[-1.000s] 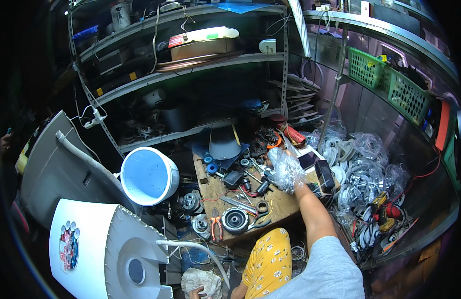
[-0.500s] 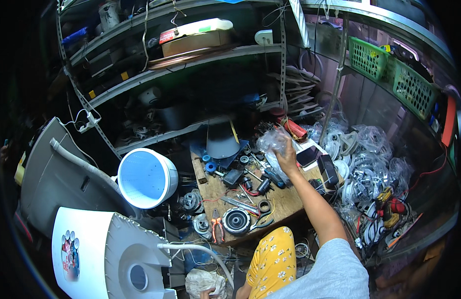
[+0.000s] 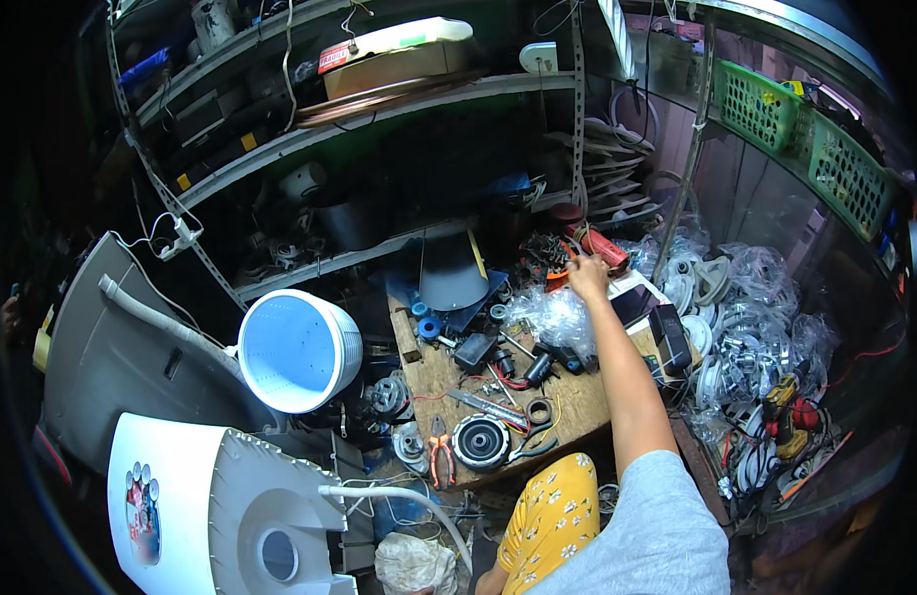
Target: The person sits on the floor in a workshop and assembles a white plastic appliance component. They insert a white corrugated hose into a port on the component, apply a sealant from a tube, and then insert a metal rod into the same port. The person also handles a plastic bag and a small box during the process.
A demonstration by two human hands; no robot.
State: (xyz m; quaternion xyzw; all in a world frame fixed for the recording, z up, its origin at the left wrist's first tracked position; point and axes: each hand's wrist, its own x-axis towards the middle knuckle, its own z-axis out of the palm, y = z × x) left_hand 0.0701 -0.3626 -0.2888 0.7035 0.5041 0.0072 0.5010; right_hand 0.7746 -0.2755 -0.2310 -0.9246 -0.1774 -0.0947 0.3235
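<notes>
My right hand [image 3: 585,277] reaches to the back of the wooden worktable, fingers curled at an orange-handled tool [image 3: 557,282] whose far end is lost among dark clutter. A red cylinder [image 3: 605,248] lies just beyond the fingers. Beside my forearm, a clear plastic bag [image 3: 556,319] rests crumpled on the table, apart from the hand. Of my left side only a bit of bare skin shows at the lower edge, next to yellow floral cloth; the left hand's fingers cannot be made out.
The worktable [image 3: 426,385] bears a round black motor part [image 3: 480,442], orange-handled pliers [image 3: 441,451], a tape roll [image 3: 539,411] and a phone [image 3: 632,303]. Left stand a blue-white tub [image 3: 298,352] and white machine housing [image 3: 171,486]. Bagged parts [image 3: 746,342] heap at right, near a drill [image 3: 781,405].
My right hand has let go of the clear plastic bag, which now lies on the table, and has moved farther back to the orange-handled tool. The view has shifted slightly.
</notes>
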